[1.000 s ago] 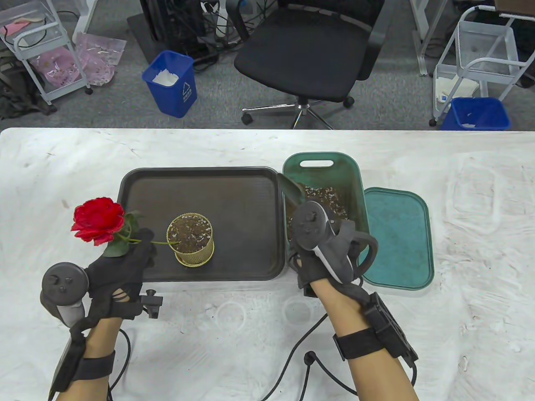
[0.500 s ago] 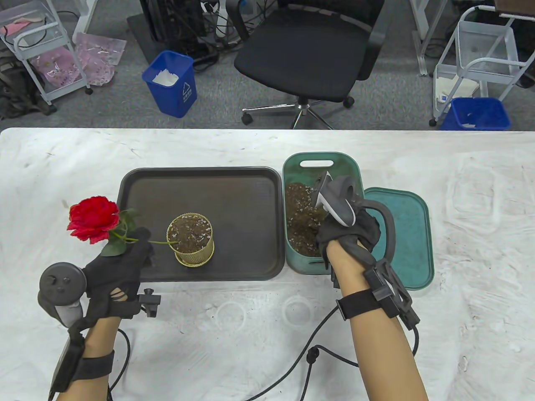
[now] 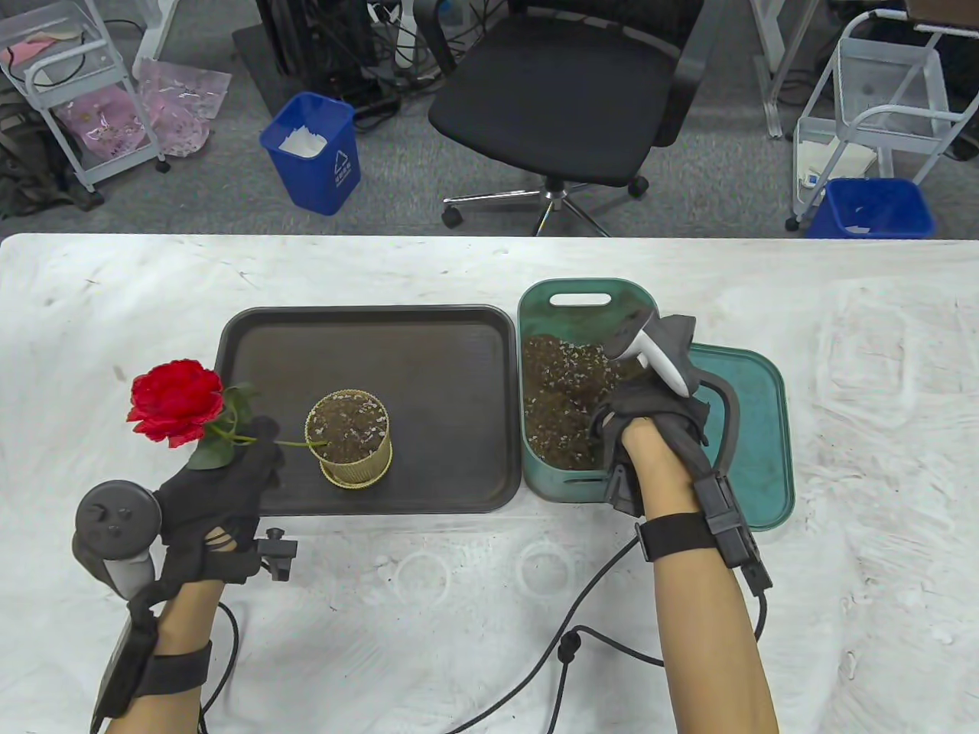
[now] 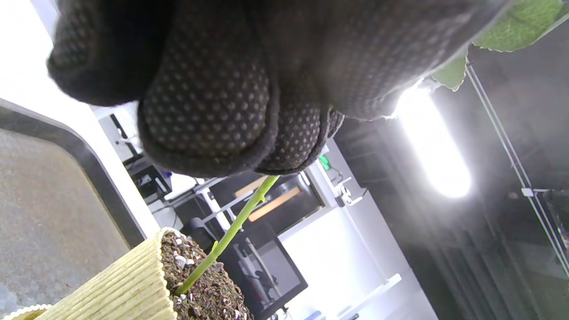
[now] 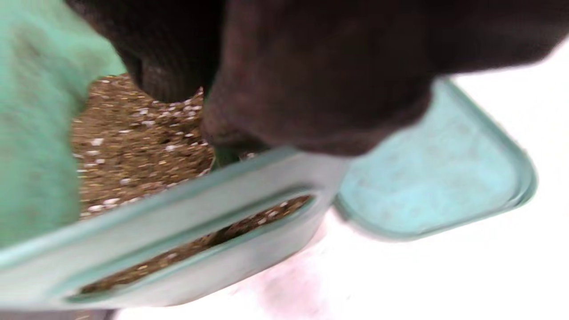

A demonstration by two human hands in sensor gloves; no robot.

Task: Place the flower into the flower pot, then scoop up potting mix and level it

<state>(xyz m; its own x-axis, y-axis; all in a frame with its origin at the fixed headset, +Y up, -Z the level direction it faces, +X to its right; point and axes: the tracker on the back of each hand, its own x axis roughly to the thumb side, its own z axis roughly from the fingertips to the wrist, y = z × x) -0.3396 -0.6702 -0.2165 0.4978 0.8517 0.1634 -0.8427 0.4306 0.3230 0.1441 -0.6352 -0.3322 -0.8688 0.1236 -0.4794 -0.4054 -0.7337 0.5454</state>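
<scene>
Gloved fingers [image 4: 209, 115] of the left hand [image 4: 275, 66] pinch a green stem [image 4: 226, 235] (slanting down) into the ribbed pot's [image 4: 120, 289] speckled soil [image 4: 209, 293].

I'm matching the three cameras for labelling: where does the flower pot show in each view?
Table view: flower pot stands on the dark tray, lower middle.
Left wrist view: its ribbed wall fills the bottom left corner.
Right wrist view: not in it.
Shared landmark: the green flower stem entering the pot's soil.
</scene>
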